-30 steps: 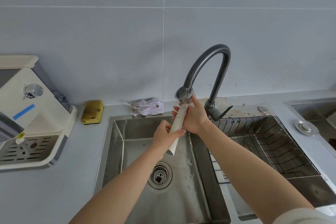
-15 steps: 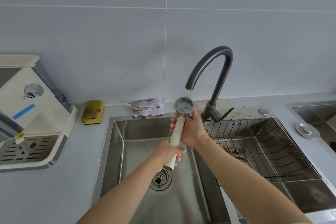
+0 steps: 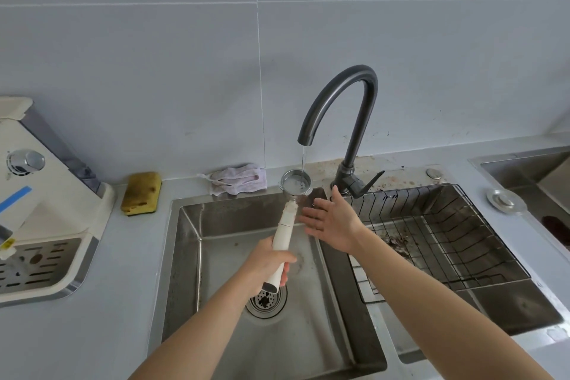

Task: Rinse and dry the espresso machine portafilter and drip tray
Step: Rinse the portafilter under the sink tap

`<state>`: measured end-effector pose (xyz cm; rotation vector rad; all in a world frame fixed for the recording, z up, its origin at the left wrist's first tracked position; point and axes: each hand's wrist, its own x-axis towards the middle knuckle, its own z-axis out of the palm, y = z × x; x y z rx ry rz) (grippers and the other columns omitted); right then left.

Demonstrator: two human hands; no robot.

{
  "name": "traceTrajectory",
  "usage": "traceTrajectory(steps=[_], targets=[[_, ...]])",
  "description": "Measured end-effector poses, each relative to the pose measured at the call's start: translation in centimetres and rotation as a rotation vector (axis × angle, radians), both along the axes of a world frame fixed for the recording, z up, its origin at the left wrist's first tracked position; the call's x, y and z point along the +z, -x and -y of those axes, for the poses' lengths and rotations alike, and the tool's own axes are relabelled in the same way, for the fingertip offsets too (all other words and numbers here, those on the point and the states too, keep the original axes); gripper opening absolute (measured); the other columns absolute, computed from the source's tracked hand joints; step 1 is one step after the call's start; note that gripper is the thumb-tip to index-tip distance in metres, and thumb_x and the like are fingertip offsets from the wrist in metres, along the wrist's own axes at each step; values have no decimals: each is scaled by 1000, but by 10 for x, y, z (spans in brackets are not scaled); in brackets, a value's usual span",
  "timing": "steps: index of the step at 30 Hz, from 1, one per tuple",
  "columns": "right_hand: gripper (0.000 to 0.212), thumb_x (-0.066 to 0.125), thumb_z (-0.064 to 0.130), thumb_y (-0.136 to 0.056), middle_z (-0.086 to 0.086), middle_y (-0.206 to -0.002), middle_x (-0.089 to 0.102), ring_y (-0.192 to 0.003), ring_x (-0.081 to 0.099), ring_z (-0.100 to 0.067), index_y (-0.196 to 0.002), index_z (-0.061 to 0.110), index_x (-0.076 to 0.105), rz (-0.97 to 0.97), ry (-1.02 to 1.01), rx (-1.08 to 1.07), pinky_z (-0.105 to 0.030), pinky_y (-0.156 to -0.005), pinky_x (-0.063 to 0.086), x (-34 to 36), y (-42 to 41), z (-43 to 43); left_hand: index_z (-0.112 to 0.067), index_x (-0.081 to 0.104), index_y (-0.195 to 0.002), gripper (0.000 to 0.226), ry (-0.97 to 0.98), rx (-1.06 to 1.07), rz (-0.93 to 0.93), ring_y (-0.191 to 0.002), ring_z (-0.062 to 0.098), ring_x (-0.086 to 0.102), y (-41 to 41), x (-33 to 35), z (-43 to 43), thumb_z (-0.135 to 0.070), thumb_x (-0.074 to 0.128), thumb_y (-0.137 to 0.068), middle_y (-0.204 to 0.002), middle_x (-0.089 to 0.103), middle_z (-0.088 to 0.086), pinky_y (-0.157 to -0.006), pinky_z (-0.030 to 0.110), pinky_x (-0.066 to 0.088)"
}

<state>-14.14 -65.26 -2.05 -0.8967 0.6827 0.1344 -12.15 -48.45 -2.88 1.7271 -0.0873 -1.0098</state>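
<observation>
Catching a thin stream from the faucet (image 3: 339, 95), the portafilter (image 3: 287, 219) sits at the centre of the frame over the sink (image 3: 191, 256), basket up. Its white handle is now gripped only by the left hand (image 3: 268, 262), fingers curled round the lower end. The right hand (image 3: 331, 222) has just let go and hovers right of the handle, fingers spread, so rinsing seems under way, drying still ahead.

A pale blue-grey tiled wall (image 3: 154, 55) with thin white grout lines backs a light grey surface (image 3: 92, 333), speckled brown at its back edge; soft, even light.
</observation>
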Motion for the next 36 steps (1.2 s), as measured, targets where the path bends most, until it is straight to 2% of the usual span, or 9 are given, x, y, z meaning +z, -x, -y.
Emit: traceTrajectory(steps=[2, 7, 12, 16, 21, 27, 31, 33, 36], targets=[[67, 22, 53, -97, -17, -152, 26, -135, 36, -35, -149, 12, 14, -3, 71, -101, -45, -106, 33, 3, 5, 16, -8, 47, -85, 17, -24, -8, 17, -37, 16, 42, -4, 0, -3, 3, 59, -80, -54, 46, 7, -39, 22, 39], [64, 24, 50, -98, -7, -157, 14, -143, 22, -24, -149, 14, 11, 19, 231, -392, -41, -117, 20, 12, 10, 63, -7, 44, -79, 18, -74, -49, 51, -31, 14, 41, -10, 3, -3, 4, 58, -80, -53, 46, 8, -37, 21, 37], [68, 18, 55, -96, -9, -156, 20, -144, 19, -25, -148, 11, 20, -63, 370, -337, -42, -116, 16, 13, 0, 88, -6, 43, -76, 18, -106, -62, 65, -29, 13, 41, -11, 5, 0, 5, 57, -80, -53, 45, 8, -34, 18, 35], [75, 14, 64, -92, -8, -158, 6, -146, 5, -20, -150, 19, 3, -85, 322, -267, -39, -118, 5, 13, -8, 89, -7, 44, -75, 18, -130, -61, 82, -31, 14, 42, -13, 5, 0, 3, 58, -79, -54, 46, 7, -35, 18, 35], [71, 12, 60, -94, -6, -158, -8, -146, -2, -20, -148, 20, -9, -43, 322, -269, -40, -117, 1, 16, -13, 86, -8, 45, -76, 18, -140, -67, 83, -32, 14, 42, -15, 4, 0, 2, 59, -79, -55, 46, 7, -36, 19, 36], [80, 21, 68, -88, -7, -158, -3, -145, 15, -25, -149, 24, -6, -25, 285, -285, -50, -118, 12, 19, -20, 87, -8, 45, -78, 17, -148, -72, 93, -32, 14, 42, -16, 4, 1, 1, 60, -79, -55, 47, 7, -37, 20, 37], [72, 17, 58, -95, -12, -151, 25, -136, 38, -26, -149, 15, -3, -7, 253, -261, -32, -103, 35, 40, -14, 84, -8, 46, -79, 16, -149, -80, 100, -32, 14, 42, -13, 7, 2, 1, 60, -79, -55, 47, 7, -37, 20, 37], [72, 15, 56, -95, -10, -154, 21, -138, 34, -25, -149, 11, -2, 10, 227, -228, -28, -99, 35, 51, -8, 80, -8, 46, -79, 17, -144, -78, 105, -32, 14, 43, -12, 9, 2, 1, 59, -79, -54, 47, 7, -37, 20, 37], [71, 15, 53, -97, -7, -155, 9, -143, 21, -25, -147, 4, 7, 63, 163, -210, -28, -113, 25, 62, 2, 71, -10, 46, -78, 18, -139, -82, 110, -31, 13, 43, -10, 11, 1, 1, 59, -79, -55, 47, 7, -36, 19, 37]])
